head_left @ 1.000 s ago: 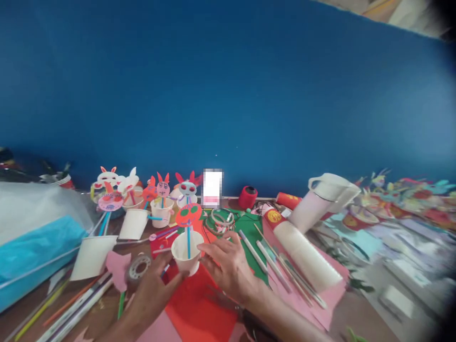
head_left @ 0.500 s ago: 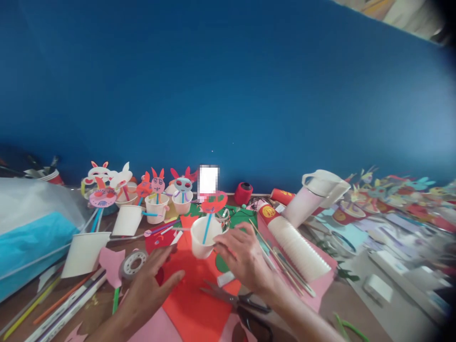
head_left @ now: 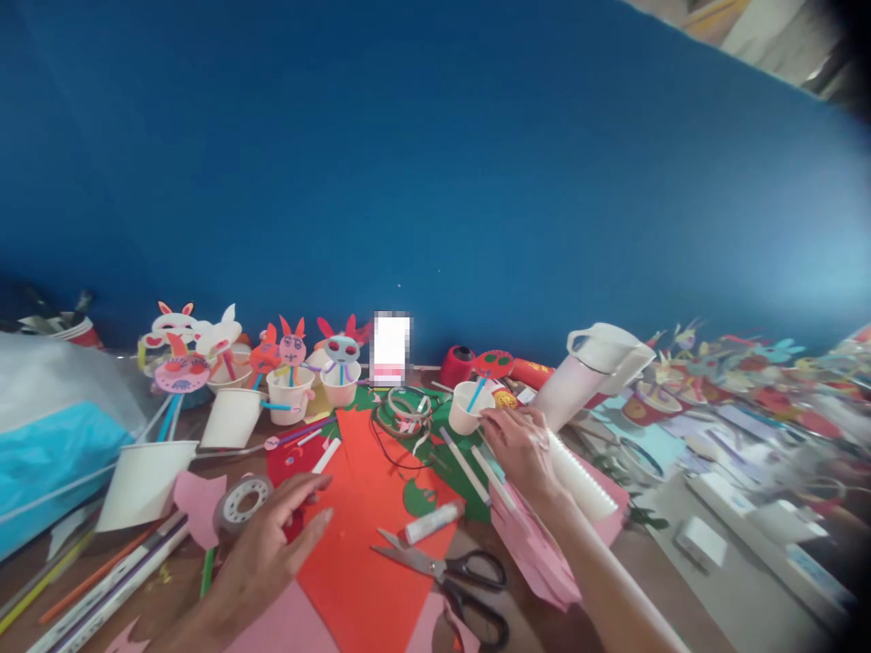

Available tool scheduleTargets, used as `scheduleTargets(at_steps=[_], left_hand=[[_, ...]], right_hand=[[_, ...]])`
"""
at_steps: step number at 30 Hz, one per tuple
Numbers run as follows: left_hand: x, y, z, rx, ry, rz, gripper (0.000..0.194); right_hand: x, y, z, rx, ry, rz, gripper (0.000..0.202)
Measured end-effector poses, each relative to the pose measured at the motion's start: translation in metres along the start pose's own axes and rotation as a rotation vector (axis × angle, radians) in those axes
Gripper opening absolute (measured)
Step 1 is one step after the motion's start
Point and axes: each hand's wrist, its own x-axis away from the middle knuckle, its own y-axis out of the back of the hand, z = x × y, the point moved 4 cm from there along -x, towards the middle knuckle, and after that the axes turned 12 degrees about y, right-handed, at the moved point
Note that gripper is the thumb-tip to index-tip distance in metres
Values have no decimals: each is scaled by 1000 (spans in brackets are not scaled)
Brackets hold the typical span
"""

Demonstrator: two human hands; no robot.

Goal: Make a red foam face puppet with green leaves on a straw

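Orange paper [head_left: 364,481] starts just right of my left hand [head_left: 272,535], whose fingers are apart, holding nothing. White cup [head_left: 463,419] is farther right, upright, blue straw [head_left: 478,392] leaning rightward. My right hand [head_left: 527,453] is way nearer, fingertips by the cup's right side; can't tell if they're clamped on it tbh.
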Motion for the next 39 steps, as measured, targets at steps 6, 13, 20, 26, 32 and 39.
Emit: scheduleTargets(at_steps=[6,13,20,26,32,39], left_hand=[[-2,0,2,-16,3,3,34],[-2,1,-2,11,-32,-5,30],[-1,3,-4,34,-44,-15,25],[0,3,-7,49,-25,25,24],[1,4,-9,69,-20,36,24],[3,5,-10,105,-27,55,22]], right_hand=[[3,-12,-3,-10,0,44,16],[5,-16,-2,-16,19,31,18],[9,-19,-3,-35,9,16,20],[7,-18,-3,-34,20,4,21],[3,-18,0,-30,32,18,17],[-1,-13,2,-52,31,11,17]])
